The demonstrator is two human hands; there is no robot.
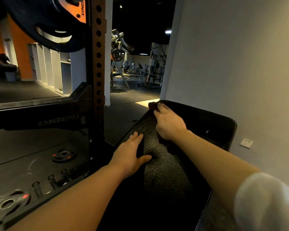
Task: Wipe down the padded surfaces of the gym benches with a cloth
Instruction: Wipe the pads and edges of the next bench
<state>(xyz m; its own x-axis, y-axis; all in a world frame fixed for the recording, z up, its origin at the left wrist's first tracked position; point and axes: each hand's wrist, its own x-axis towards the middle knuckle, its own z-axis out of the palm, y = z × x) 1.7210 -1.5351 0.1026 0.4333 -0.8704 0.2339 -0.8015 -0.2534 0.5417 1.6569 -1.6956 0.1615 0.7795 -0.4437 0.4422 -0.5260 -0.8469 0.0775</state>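
Note:
A black padded bench (167, 169) with a grainy surface runs from below me up toward the wall. My right hand (169, 124) grips a dark cloth (153, 105) and presses it against the pad's far upper corner. Most of the cloth is hidden under the fingers. My left hand (132, 155) lies flat on the pad's left edge, fingers straight and thumb spread onto the top surface.
A perforated rack upright (98, 64) stands close on the left with a weight plate (45, 29) hung high. Smaller plates (64, 155) and pegs sit on the rack base. A pale wall (232, 64) with a socket (246, 143) bounds the right. Gym machines stand far behind.

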